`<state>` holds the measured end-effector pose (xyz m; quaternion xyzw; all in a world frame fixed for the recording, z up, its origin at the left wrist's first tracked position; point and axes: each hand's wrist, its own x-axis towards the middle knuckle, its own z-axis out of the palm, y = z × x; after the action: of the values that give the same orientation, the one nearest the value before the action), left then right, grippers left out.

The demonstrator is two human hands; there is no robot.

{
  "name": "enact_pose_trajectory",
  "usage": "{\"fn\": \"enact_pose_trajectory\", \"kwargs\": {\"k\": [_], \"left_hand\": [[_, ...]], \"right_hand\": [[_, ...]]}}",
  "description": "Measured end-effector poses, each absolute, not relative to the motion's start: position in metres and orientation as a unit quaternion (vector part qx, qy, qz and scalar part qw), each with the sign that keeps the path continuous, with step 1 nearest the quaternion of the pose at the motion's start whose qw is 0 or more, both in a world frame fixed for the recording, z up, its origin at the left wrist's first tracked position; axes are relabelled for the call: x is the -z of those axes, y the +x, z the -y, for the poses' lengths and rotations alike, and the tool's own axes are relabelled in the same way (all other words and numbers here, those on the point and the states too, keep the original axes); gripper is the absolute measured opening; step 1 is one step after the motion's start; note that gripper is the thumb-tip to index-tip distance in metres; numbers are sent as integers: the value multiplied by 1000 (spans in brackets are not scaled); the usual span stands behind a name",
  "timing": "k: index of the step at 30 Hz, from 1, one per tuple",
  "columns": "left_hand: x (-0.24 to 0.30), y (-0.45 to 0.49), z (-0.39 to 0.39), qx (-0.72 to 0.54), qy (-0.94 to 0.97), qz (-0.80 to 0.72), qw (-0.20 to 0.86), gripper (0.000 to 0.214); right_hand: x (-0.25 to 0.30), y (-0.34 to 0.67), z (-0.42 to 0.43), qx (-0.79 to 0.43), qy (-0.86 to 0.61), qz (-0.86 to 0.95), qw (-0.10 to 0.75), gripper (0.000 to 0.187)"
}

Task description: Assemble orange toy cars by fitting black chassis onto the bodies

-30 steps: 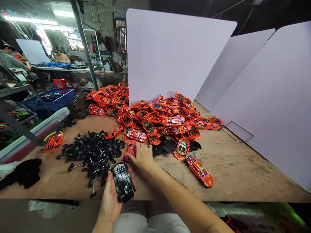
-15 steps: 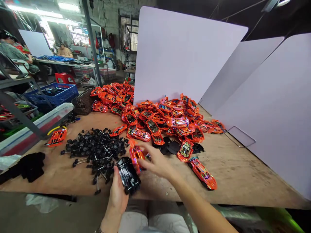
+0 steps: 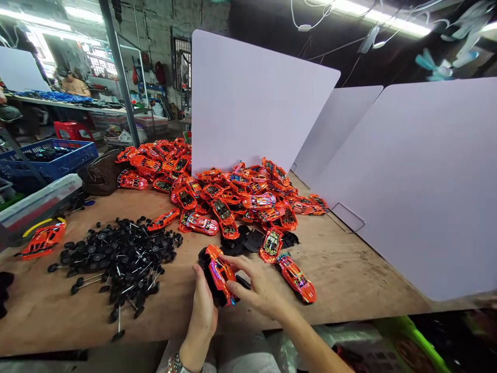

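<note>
Close to the table's front edge, my left hand (image 3: 204, 305) is closed around the side of a black toy car chassis (image 3: 210, 282) with wheels. An orange, shiny toy car body (image 3: 220, 274) lies over that chassis, and my right hand (image 3: 258, 290) grips it from the right, fingers on its top and side. Whether the two parts are locked together I cannot tell. Just right of my hands, an orange toy car (image 3: 297, 280) rests on its black base. Beside it lies an upturned orange body (image 3: 271, 245).
Black wheels on metal axles (image 3: 116, 254) form a heap at the left. A large pile of orange car bodies (image 3: 229, 199) spreads before white partition boards (image 3: 256, 103). Black chassis parts (image 3: 252, 241) lie at the pile's front. A blue crate (image 3: 70, 160) stands left; a person (image 3: 73, 85) sits far back.
The orange body, beside the chassis before, now sits over it in my hands. The chassis has turned from showing its underside. The camera view has swung to the right.
</note>
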<state>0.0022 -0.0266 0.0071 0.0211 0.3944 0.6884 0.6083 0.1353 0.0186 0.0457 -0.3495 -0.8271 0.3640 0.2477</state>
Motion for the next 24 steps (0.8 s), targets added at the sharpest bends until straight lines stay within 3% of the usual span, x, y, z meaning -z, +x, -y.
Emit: {"fn": "enact_pose_trajectory", "kwargs": {"k": [10, 24], "left_hand": [[-9, 24, 23, -691, 70, -422, 583, 63], [-9, 23, 28, -687, 60, -410, 596, 71]], "right_hand": [[-49, 154, -14, -286, -349, 858, 247, 56], [-52, 157, -14, -312, -329, 857, 245, 52]]}}
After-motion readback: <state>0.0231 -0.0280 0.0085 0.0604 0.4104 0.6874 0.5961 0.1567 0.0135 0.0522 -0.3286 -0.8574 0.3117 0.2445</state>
